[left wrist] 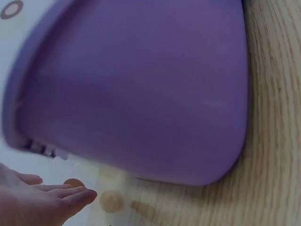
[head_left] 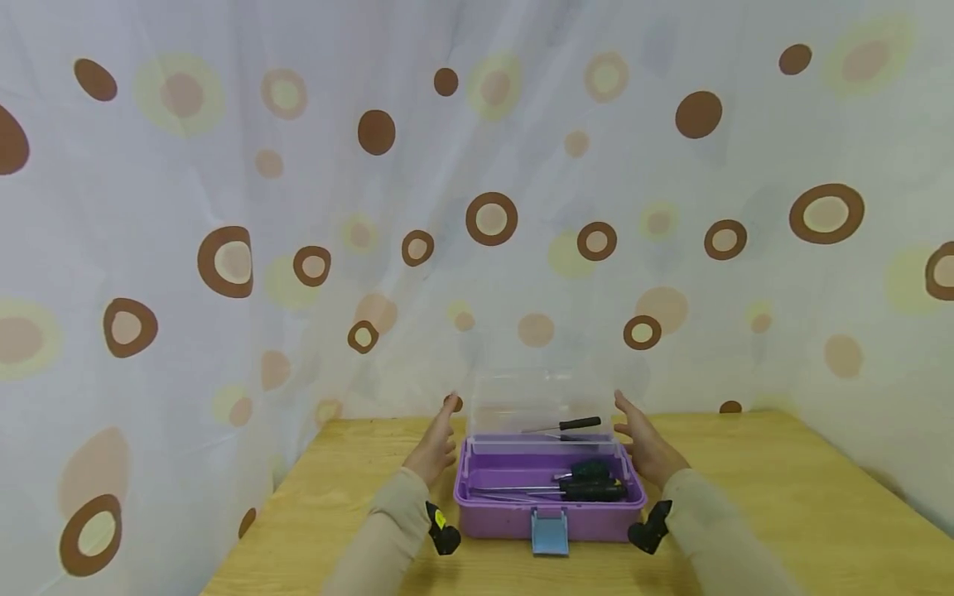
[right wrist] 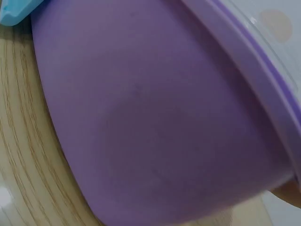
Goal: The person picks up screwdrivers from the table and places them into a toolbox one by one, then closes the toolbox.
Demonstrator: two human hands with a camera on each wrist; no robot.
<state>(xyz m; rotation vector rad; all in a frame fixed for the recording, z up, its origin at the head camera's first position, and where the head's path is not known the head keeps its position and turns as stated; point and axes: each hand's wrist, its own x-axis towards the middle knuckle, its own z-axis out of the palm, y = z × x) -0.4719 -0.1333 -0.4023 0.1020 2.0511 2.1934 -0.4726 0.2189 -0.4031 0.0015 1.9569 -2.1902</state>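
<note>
Purple toolbox (head_left: 514, 517), seemingly blue latch (head_left: 550, 530), brown-spotted curtain (head_left: 224, 207).

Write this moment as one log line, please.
left hand: open, beside box | right hand: open, beside box | purple toolbox: lid up, screwdrivers inside | wooden table

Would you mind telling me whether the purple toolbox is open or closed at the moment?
Open: the purple toolbox has its clear lid standing upright behind it, with screwdrivers visible inside.

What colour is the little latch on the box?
Light blue latch on the purple box; head view shows it best.
</note>
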